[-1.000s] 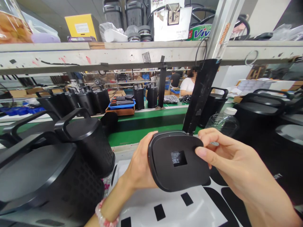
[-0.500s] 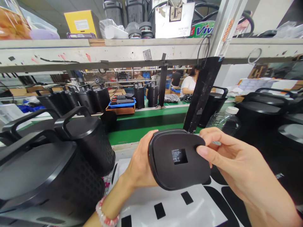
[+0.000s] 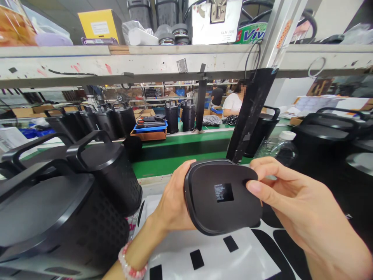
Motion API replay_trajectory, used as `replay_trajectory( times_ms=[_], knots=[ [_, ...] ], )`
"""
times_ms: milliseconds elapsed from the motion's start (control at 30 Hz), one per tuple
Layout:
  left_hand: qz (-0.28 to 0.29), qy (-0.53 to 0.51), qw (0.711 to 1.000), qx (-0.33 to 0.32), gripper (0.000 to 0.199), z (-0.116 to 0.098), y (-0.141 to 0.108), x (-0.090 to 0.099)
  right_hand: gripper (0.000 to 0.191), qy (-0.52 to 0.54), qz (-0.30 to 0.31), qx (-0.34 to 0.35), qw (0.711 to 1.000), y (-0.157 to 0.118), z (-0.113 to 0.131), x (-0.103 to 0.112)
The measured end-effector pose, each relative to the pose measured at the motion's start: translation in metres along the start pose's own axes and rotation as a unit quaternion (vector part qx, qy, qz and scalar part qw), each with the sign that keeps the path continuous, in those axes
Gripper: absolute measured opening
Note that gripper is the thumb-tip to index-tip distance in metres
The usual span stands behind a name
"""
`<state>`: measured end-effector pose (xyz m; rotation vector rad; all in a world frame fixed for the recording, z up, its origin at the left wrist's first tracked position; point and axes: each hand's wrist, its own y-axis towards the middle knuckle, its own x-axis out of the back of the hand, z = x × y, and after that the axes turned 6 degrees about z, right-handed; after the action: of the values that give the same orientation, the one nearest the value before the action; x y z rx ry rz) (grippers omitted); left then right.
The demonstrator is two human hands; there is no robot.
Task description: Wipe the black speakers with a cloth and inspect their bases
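In the middle of the head view, a black rounded device, likely a speaker like those around it, faces me with its flat end. My left hand (image 3: 175, 198) is wrapped around its left side, fingers mostly hidden behind. Over that end lies a thin black rounded pad (image 3: 201, 202) with a square cutout; small pale print shows beside a glossy dark square there. My right hand (image 3: 279, 194) pinches the pad's right edge between thumb and fingers. That edge stands off past the device's outline. Below is a white backing sheet (image 3: 212, 256) carrying small black squares.
Black speakers with handles (image 3: 107, 167) crowd the left, and more black speakers (image 3: 323, 136) stand at the right beside a clear plastic bottle (image 3: 279, 147). A black-wrapped post (image 3: 250, 112) rises behind my right hand. A loaded shelf (image 3: 145, 62) spans overhead; a person (image 3: 231, 103) sits beyond.
The device, the pad and my right hand have shifted very slightly to the right in view. Both hands keep the same hold.
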<state>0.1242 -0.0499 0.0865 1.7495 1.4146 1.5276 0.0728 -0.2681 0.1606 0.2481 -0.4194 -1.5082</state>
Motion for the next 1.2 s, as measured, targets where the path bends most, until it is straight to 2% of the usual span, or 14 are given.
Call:
replay_trajectory(
  times_ms=[267, 733, 967, 1200],
  knots=[
    [0.002, -0.006, 1.0, 0.002, 0.107, -0.0001, 0.0009, 0.0013, 0.025, 0.02, -0.019, -0.001, 1.0, -0.0015, 0.0003, 0.0021],
    [0.006, -0.044, 0.998, 0.05, 0.099, 0.0005, -0.001, -0.0024, 0.019, -0.006, 0.026, 0.011, 1.0, -0.0025, -0.0072, 0.0051],
    [0.007, -0.032, 0.999, 0.033, 0.102, 0.0007, 0.0008, -0.0003, 0.019, -0.018, 0.032, 0.022, 0.999, -0.002, -0.009, 0.006],
    [0.005, 0.025, 1.0, -0.007, 0.105, -0.0023, 0.0031, 0.0013, 0.018, -0.034, 0.025, 0.032, 0.999, -0.0021, -0.009, 0.005]
  ],
)
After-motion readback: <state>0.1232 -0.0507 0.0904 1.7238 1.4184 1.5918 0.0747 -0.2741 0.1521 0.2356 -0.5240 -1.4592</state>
